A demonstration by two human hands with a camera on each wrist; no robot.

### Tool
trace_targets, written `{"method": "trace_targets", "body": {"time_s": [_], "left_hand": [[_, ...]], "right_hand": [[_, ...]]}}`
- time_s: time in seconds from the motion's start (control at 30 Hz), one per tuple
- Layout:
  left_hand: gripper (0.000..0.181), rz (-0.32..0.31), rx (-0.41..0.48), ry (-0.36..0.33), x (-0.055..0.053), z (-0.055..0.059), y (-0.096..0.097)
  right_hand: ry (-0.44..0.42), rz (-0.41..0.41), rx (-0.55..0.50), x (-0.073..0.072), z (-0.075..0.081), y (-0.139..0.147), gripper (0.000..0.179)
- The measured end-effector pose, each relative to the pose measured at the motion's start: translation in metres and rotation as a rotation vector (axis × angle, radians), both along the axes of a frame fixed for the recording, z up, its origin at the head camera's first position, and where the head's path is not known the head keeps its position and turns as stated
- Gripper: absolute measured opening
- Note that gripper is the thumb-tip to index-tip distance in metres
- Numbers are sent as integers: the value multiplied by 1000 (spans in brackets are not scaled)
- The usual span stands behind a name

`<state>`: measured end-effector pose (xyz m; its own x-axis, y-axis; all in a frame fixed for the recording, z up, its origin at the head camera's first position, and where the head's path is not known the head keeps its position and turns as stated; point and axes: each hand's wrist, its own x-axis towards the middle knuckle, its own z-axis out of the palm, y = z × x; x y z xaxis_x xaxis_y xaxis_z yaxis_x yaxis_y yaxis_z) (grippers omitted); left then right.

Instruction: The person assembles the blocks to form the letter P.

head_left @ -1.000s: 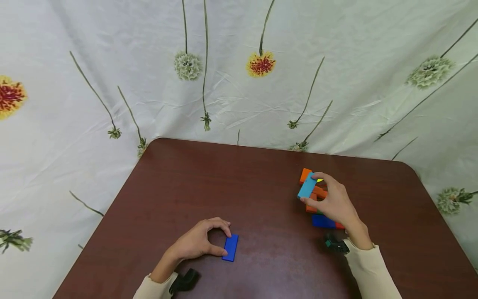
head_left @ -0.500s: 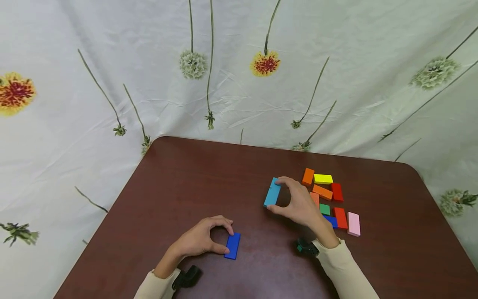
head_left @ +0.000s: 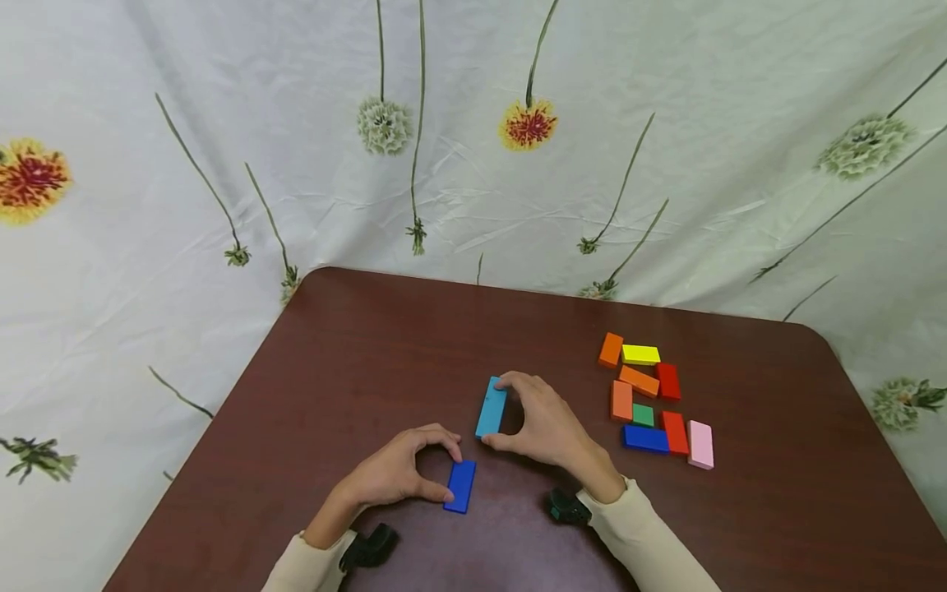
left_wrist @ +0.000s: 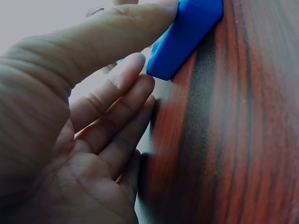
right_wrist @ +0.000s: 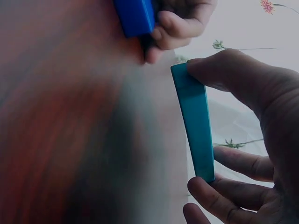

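My left hand [head_left: 399, 470] pinches a dark blue block [head_left: 460, 487] by its ends between thumb and fingers. In the left wrist view this blue block [left_wrist: 189, 35] is at or just over the wood; whether it touches cannot be told. My right hand [head_left: 551, 423] holds a light blue block [head_left: 491, 409] the same way, end to end. The right wrist view has that light blue block [right_wrist: 194, 123] held clear of the tabletop, with the dark blue block [right_wrist: 135, 17] and left fingers beyond. In the head view the light blue block is just past the dark blue one, with a gap between.
Several loose blocks lie at the right of the brown table [head_left: 385, 345]: orange [head_left: 610, 349], yellow [head_left: 640, 355], red [head_left: 667, 381], green [head_left: 643, 415], blue [head_left: 645, 439] and pink [head_left: 700, 445]. A flowered white cloth [head_left: 459, 164] hangs behind the table.
My right hand has carried the light blue block left from over the loose blocks, toward the left hand and nearer to me. The left hand stays on its dark blue block.
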<state>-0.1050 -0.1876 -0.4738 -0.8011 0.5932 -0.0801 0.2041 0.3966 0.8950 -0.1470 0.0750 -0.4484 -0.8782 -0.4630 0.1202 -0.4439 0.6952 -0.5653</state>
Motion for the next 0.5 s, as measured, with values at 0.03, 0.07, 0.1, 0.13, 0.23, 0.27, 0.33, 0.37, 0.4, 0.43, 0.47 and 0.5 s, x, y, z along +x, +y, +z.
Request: {"method": "trace_targets", "body": {"time_s": [0.03, 0.07, 0.1, 0.13, 0.23, 0.27, 0.33, 0.37, 0.4, 0.43, 0.47, 0.5], "left_hand": [[36, 3, 1, 0, 0, 1, 0], [37, 6, 2, 4, 0, 1, 0], [38, 9, 4, 9, 0, 1, -1], [39, 10, 7, 13, 0, 2, -1], [41, 14, 16, 36, 0, 3, -1], [42, 16, 19, 44, 0, 3, -1], [42, 18, 24, 52, 0, 3, 0], [43, 19, 26, 51, 0, 2, 0], [42, 19, 27, 46, 0, 2, 0], [43, 19, 27, 40, 1, 1, 0], [43, 17, 25, 34, 1, 1, 0], [43, 15, 24, 26, 1, 1, 0]], "right_hand": [[1, 3, 5, 0, -1, -2, 73], [-1, 1, 7, 1, -1, -4, 73], [-2, 2, 10, 2, -1, -5, 73], [-6, 4, 13, 2, -1, -7, 73], [-22, 18, 25, 5, -2, -11, 73], [-28, 25, 31, 6, -2, -12, 74], [-36, 39, 45, 7, -3, -15, 75], [-38, 43, 52, 9, -4, -17, 75], [-42, 46, 60, 10, -5, -18, 75], [-48, 50, 67, 11, -6, -19, 76], [-53, 54, 72, 12, -7, -20, 76], [-59, 58, 73, 13, -7, -21, 76]]}}
